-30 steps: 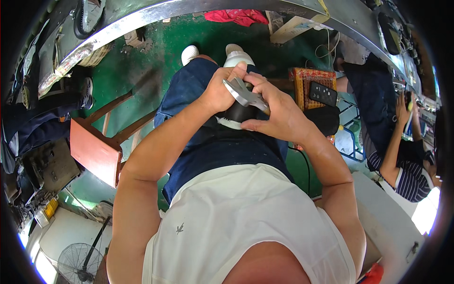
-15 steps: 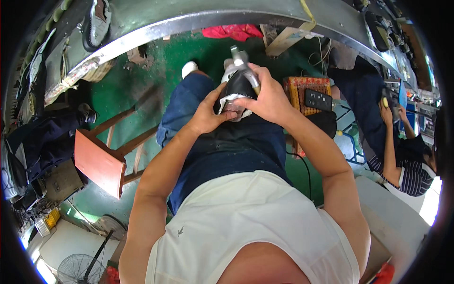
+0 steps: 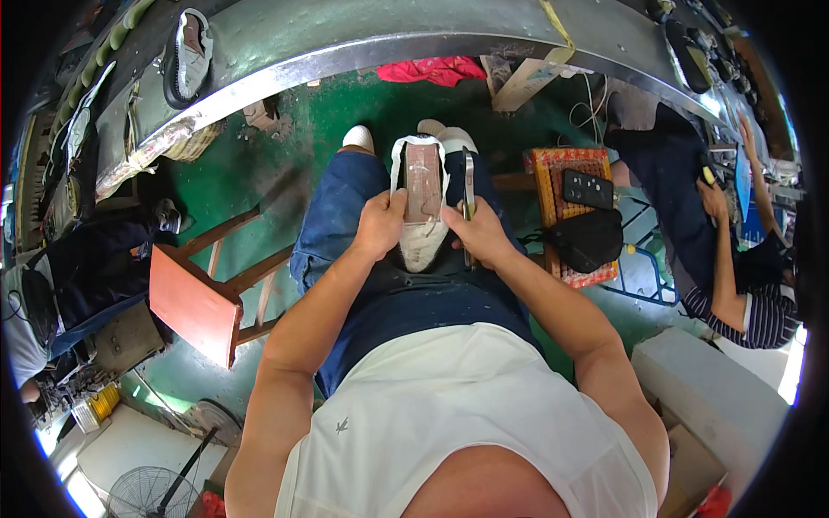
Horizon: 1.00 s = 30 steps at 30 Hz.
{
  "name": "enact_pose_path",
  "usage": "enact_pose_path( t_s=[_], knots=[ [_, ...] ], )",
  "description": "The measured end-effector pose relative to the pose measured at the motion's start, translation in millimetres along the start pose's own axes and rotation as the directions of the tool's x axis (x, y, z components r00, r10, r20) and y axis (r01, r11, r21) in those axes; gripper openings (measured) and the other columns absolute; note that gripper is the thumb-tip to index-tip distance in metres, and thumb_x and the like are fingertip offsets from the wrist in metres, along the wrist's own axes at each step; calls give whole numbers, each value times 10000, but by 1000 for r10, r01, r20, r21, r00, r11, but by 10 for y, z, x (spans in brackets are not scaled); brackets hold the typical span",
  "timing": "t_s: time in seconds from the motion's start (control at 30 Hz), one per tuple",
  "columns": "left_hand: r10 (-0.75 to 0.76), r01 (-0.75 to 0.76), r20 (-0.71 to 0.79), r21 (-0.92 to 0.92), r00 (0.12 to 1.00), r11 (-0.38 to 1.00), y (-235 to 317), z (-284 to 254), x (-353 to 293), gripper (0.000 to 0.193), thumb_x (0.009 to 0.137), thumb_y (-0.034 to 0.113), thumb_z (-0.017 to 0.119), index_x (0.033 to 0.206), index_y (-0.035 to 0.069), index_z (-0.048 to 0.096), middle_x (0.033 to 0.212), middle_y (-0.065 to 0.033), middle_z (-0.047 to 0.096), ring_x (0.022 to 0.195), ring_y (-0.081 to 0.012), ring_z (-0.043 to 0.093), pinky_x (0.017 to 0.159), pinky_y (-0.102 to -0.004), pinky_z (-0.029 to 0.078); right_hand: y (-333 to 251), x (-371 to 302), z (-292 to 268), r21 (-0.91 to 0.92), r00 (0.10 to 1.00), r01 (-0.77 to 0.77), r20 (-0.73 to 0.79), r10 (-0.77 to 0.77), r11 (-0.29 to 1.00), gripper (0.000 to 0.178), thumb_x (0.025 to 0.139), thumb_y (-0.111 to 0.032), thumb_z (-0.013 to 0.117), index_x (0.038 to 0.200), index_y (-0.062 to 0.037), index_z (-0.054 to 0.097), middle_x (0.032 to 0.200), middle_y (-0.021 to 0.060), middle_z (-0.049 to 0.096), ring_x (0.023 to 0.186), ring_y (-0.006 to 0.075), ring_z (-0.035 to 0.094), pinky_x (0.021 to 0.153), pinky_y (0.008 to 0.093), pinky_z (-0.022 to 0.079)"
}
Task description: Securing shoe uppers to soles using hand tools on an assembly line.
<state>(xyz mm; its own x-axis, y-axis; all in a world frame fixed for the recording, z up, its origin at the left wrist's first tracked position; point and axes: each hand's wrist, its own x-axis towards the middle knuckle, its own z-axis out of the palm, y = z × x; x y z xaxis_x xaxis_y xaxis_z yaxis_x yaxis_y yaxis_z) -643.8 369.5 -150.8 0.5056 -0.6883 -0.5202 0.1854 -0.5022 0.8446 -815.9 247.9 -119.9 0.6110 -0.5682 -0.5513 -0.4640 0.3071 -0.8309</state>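
A shoe upper (image 3: 420, 246) stretched over a shoe last rests on my lap, its bottom facing up. The brown insole (image 3: 423, 181) shows inside the upper's ragged white rim. My left hand (image 3: 380, 226) is closed on the left edge of the shoe upper, thumb near the rim. On the other side my right hand (image 3: 482, 233) is closed round a slim metal tool that looks like lasting pincers (image 3: 468, 177), held upright along the shoe. Its thumb touches the upper's right rim. The tool is edge-on, so its jaws are hard to make out.
A metal bench (image 3: 345, 41) runs across the front, with a part-made shoe (image 3: 189, 56) on it. An orange-topped stool (image 3: 192, 302) stands left. At right, a woven seat (image 3: 553, 194) bears a black remote-like device (image 3: 587, 188) and a black pouch (image 3: 589, 240). A co-worker (image 3: 734, 293) sits farther right.
The shoe upper has been turned so its insole faces up and its narrow end points toward me. The tool has swung from across the shoe to upright at its right side.
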Motion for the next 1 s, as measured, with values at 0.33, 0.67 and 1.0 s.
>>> enact_pose_path(
  t_s=[0.33,0.67,1.0],
  knots=[
    [150,-181,271,93,951,979,176,-187,-16,276,945,46,530,1178,-40,652,1044,-80,695,918,-133,636,836,-282,516,137,213,-121,117,994,32,104,-45,993,381,870,-251,737,1082,32,594,800,74,639,643,158,627,557,302,522],
    [64,120,540,-299,839,947,94,-137,-282,1053,785,3,699,1623,39,62,1584,-188,332,1463,-250,340,1200,-354,270,-412,-389,-870,-215,925,-97,340,168,972,458,915,-123,630,1352,-21,539,1057,116,670,870,175,647,749,323,522],
    [-57,-48,351,284,934,958,219,30,-470,1016,840,133,749,1570,-99,82,1593,-282,304,1487,-295,323,1212,-328,248,-928,-419,-634,-775,793,608,579,-190,174,498,865,-100,670,1302,100,540,1107,297,648,1066,424,643,939,480,508]
  ],
)
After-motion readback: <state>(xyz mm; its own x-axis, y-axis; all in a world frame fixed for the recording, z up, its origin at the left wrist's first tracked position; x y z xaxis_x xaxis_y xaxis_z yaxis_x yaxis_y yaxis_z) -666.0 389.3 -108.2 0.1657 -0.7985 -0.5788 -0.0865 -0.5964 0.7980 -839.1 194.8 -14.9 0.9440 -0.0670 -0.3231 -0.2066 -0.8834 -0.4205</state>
